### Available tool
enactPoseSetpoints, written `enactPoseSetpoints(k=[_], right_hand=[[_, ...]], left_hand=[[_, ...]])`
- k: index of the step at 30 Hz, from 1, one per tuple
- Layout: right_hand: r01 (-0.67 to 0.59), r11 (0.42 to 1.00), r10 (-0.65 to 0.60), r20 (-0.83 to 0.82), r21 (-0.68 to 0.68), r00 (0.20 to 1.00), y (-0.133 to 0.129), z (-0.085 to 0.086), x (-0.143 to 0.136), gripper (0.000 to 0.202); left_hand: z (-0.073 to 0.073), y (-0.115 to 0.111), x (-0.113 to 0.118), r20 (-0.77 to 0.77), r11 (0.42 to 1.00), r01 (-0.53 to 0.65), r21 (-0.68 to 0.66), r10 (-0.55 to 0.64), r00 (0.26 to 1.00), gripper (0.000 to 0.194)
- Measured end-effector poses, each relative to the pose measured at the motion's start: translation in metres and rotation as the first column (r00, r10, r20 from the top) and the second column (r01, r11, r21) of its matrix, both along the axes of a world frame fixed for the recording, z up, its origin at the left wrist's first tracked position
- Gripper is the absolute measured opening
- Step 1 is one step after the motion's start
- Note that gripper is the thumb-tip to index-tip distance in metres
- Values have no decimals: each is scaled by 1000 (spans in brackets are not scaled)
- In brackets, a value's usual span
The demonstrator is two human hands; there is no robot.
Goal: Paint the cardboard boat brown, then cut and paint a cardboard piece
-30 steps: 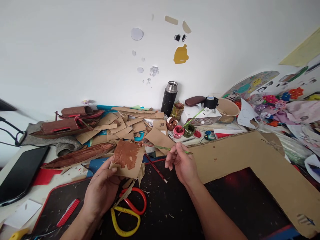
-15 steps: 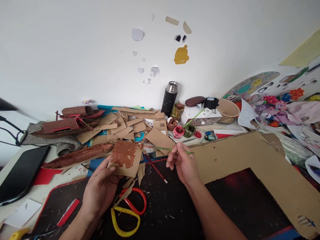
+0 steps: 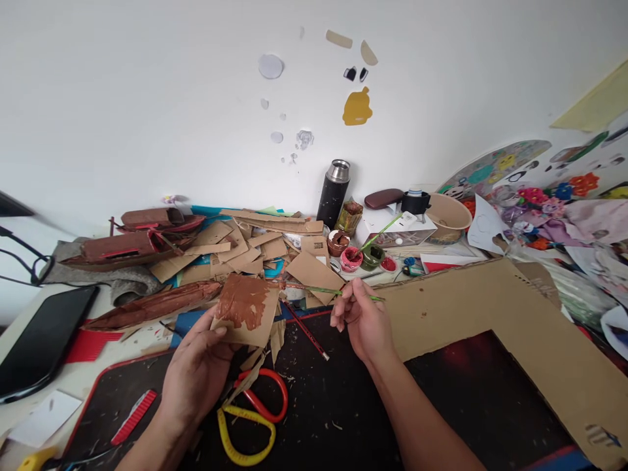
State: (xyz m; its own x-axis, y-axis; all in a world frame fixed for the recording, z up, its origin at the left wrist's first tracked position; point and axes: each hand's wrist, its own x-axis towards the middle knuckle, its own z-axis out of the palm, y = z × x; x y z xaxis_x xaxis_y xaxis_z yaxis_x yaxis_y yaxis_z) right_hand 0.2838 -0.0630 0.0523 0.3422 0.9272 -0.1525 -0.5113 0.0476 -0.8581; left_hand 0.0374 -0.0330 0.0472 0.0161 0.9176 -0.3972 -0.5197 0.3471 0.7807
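Note:
My left hand [image 3: 199, 366] grips a square piece of cardboard [image 3: 245, 311] by its lower left edge. Wet brown paint covers most of its face, leaving bare strips along the right and bottom. Between the thumb and fingers of my right hand [image 3: 363, 320] is a thin green paintbrush [image 3: 321, 290], held nearly level. Its brown-coated tip points left, at the cardboard's upper right edge; whether it touches I cannot tell. Beyond the hands stand a jar of brown paint [image 3: 338, 242], a pink-red paint pot [image 3: 351, 260] with another brush in it, and a green paint pot [image 3: 373, 257].
Scissors [image 3: 248, 435] with red and yellow handles and a pencil [image 3: 308, 332] lie on the dark mat. A large cardboard frame [image 3: 540, 353] covers the right side. Brown model boats [image 3: 122, 248], cardboard scraps [image 3: 245, 248] and a black flask [image 3: 333, 193] line the back. A phone [image 3: 46, 340] lies left.
My right hand and the brush have shifted very slightly to the right. The cardboard stays where it was in my left hand.

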Motion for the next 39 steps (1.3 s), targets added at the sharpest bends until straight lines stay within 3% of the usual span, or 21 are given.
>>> enactPoseSetpoints(k=[5, 21, 39], right_hand=[[-61, 998, 61, -13, 6, 998, 0, 1, -3, 50], [0, 1000, -1, -43, -28, 999, 1, 1, -3, 50], [-45, 998, 43, -46, -36, 998, 2, 0, -7, 51]], left_hand=[[0, 0, 0, 6, 1000, 17, 6, -17, 1000, 49], [1, -1, 1, -3, 1000, 13, 18, -13, 1000, 55], [-4, -3, 1, 6, 1000, 14, -6, -14, 1000, 57]])
